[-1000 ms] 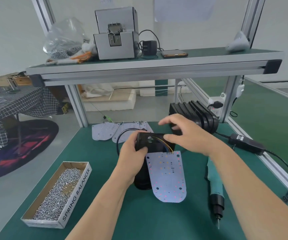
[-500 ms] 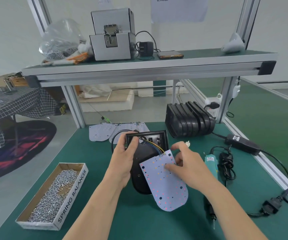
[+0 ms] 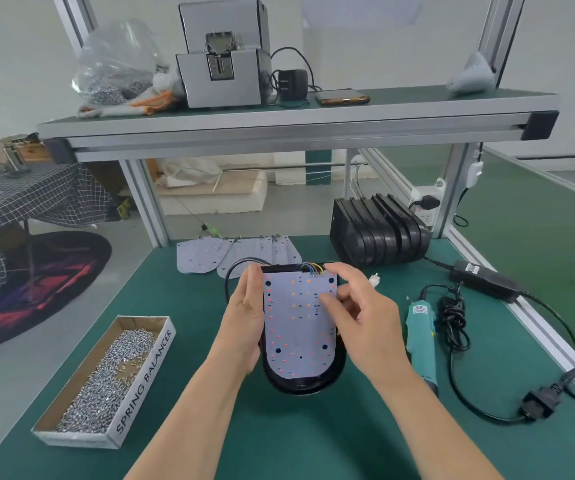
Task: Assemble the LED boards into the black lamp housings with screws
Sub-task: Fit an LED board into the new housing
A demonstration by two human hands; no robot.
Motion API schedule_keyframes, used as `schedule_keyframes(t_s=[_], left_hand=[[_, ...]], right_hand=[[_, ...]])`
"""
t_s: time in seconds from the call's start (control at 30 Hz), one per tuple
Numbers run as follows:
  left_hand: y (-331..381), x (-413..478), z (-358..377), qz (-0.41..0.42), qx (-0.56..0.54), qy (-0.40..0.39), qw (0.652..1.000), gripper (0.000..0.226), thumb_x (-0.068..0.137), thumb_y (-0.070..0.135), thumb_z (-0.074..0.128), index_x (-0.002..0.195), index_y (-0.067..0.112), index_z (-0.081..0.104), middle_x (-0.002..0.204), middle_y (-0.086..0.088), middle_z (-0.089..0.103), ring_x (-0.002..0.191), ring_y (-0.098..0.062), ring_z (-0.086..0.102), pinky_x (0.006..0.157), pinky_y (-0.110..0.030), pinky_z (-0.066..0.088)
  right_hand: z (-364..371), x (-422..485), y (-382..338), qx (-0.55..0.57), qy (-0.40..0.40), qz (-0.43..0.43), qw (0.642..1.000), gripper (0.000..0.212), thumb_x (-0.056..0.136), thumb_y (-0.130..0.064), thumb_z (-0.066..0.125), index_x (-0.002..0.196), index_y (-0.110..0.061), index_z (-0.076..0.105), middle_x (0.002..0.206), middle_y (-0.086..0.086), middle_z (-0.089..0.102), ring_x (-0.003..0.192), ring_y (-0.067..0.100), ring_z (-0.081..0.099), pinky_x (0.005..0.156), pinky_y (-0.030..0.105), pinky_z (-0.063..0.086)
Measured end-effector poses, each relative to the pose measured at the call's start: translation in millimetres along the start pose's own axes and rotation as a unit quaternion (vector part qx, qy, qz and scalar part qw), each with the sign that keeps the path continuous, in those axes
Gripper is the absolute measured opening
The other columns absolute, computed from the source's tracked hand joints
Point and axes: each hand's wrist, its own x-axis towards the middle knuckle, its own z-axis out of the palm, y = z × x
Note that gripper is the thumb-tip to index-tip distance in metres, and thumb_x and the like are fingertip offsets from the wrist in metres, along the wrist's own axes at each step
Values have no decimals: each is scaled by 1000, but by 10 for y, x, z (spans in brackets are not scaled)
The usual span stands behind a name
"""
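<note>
Open mat (image 3: 203, 306) between screw box (image 3: 144, 375) and housing (image 3: 299, 384) (screwdriver (image 3: 421, 337) crowds right).

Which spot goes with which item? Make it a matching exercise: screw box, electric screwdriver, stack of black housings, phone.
Items
1. screw box
2. electric screwdriver
3. stack of black housings
4. phone

Spots
A. on the upper shelf
B. on the bench, right of the LED board
C. on the bench, left of the LED board
D. at the back edge of the bench

Pairs: 1-C, 2-B, 3-D, 4-A
</note>
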Motion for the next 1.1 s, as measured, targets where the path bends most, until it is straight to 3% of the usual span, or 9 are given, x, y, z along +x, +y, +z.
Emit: schedule_keyframes(t_s=[0.23, 0.43, 0.5, 0.6, 0.7, 0.83, 0.97, 1.03, 1.1], left_hand=[[-18, -48, -69, 62, 26, -29, 997, 36, 89, 58, 59, 114, 33, 65, 111, -2, 73, 97, -15, 68, 89, -38, 57], [73, -69, -111, 28, -23, -56, 998, 38, 77, 26, 81, 113, 31, 70, 112, -5, 75, 95, -19, 73, 76, -31, 59], [95, -79, -117, -1, -48, -76, 996, 35, 77, 26, 82, 110, 29, 71, 113, -7, 75, 96, -20, 74, 74, -31, 59], [128, -103, -84, -45, -74, -132, 987, 41, 78, 29, 85, 117, 25, 71, 122, -10, 72, 104, -24, 72, 79, -36, 59], [155, -98, -49, -59, -90, -156, 982, 42, 80, 29, 83, 120, 23, 72, 123, -11, 72, 104, -24, 72, 79, -38, 59], [165, -88, -93, -68, -123, -111, 984, 29, 77, 25, 81, 105, 25, 77, 115, -11, 74, 97, -25, 74, 73, -37, 60], [173, -121, -99, -60, -120, -86, 987, 31, 68, 23, 85, 98, 24, 78, 107, -13, 76, 87, -28, 76, 67, -39, 60], [178, -146, -79, -63, -121, -87, 987, 40, 64, 21, 88, 102, 20, 76, 108, -17, 75, 87, -32, 75, 68, -42, 60], [210, -155, -70, -51, -123, -87, 987, 38, 69, 16, 86, 105, 17, 73, 109, -19, 74, 89, -33, 74, 69, -43, 60]], right_hand=[[35, -84, -52, -162, 54, -79, 982, 45, 80, -8, 80, 120, -23, 65, 113, -9, 44, 88, 2, 45, 72, 27, 48], [-93, 41, 27, 184, 73, 22, 980, 46, 91, -14, 61, 128, -41, 57, 119, -15, 57, 68, 8, 46, 70, 15, 43], [-166, 194, 111, 257, -11, 93, 962, 51, 97, -2, 48, 128, -40, 62, 117, -8, 65, 69, 12, 46, 69, 24, 43], [-171, 315, 104, 317, -237, 136, 908, 55, 94, 7, 52, 129, -33, 68, 128, -5, 69, 104, 17, 66, 90, 37, 51], [-91, 347, 1, 293, -321, 118, 893, 50, 91, -2, 57, 120, -40, 72, 116, -13, 74, 106, 8, 69, 84, 22, 55], [-22, 338, -72, 187, -246, 79, 948, 48, 87, 7, 56, 90, -38, 75, 87, -25, 72, 78, -7, 63, 72, 12, 50], [43, 310, 13, 47, -192, 40, 980, 56, 79, 20, 57, 58, -31, 46, 53, -28, 52, 51, -5, 43, 54, 9, 34], [24, 302, 14, 4, -197, 47, 979, 53, 78, 17, 56, 56, -28, 39, 51, -21, 45, 51, 0, 35, 52, 13, 28], [-26, 270, -11, 38, -187, 62, 980, 54, 81, 17, 56, 64, -35, 57, 64, -18, 58, 59, -2, 45, 58, 17, 41]])
